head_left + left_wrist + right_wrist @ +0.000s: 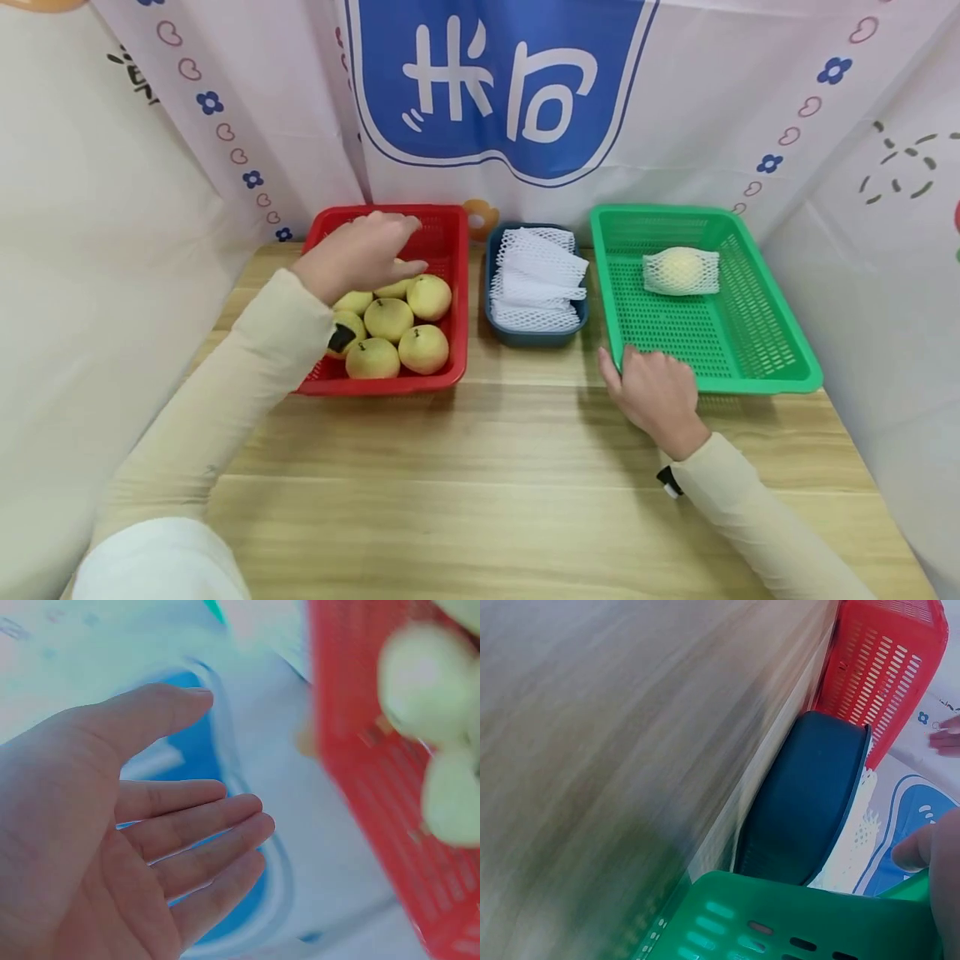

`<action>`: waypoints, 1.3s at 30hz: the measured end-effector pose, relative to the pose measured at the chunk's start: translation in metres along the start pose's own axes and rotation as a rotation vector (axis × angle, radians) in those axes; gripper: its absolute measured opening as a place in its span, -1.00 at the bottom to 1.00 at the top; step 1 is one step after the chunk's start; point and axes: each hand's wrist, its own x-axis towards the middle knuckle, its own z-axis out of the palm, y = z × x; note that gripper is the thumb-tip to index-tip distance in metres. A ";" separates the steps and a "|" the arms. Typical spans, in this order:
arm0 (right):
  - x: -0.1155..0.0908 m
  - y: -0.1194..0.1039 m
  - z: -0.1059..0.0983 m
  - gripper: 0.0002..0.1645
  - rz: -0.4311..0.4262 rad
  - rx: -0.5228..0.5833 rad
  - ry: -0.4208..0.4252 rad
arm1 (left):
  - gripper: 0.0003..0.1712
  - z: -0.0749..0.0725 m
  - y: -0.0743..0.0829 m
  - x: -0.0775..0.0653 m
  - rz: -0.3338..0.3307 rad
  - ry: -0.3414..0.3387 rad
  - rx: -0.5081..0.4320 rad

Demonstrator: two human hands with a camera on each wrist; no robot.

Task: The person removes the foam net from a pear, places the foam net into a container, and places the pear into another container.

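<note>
My left hand (367,254) hovers over the red basket (459,333), its fingers straight and the palm bare in the left wrist view. Several round yellow pears (388,320) lie in that basket, a few of them hidden under the hand and forearm. At the near left corner of the green basket (780,333), my right hand (656,396) grips the rim, with the thumb along the left side. Inside the green basket rests one pear (681,271) in a white foam net sleeve.
Between the two baskets stands a dark blue tub (536,337) holding a pile of white foam net sleeves (536,279). A printed cloth (502,83) hangs right behind the containers. All stand on a wooden table (450,492).
</note>
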 end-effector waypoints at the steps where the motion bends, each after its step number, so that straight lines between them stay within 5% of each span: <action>1: 0.000 0.000 0.000 -0.32 0.002 -0.001 0.003 | -0.28 0.001 0.007 -0.008 0.020 0.017 -0.004; 4: 0.000 0.001 -0.001 -0.32 0.005 -0.004 0.006 | -0.27 0.012 0.027 -0.030 0.077 0.063 -0.025; 7: 0.000 0.001 -0.002 -0.32 0.006 -0.005 0.009 | -0.48 0.035 0.040 -0.047 0.120 0.084 -0.058; 13: -0.001 0.001 -0.002 -0.32 0.007 -0.009 0.019 | -0.64 0.091 0.045 -0.062 0.220 0.133 -0.084; 20: 0.000 0.000 0.000 -0.31 0.003 -0.007 0.005 | -0.67 0.140 0.050 -0.059 0.138 0.148 -0.083; 24: 0.003 0.003 -0.009 -0.29 0.022 0.048 -0.165 | -0.64 0.161 0.055 -0.055 0.104 0.238 0.022; 31: 0.042 0.040 -0.062 -0.16 -0.038 0.406 -0.825 | -0.67 0.173 0.061 -0.053 0.059 0.334 0.145; 34: 0.070 0.065 -0.081 -0.08 -0.074 0.395 -0.889 | -0.68 0.173 0.062 -0.053 0.059 0.332 0.159; 39: 0.122 0.101 -0.091 -0.13 -0.091 0.190 -0.836 | -0.72 0.173 0.061 -0.055 0.038 0.306 0.188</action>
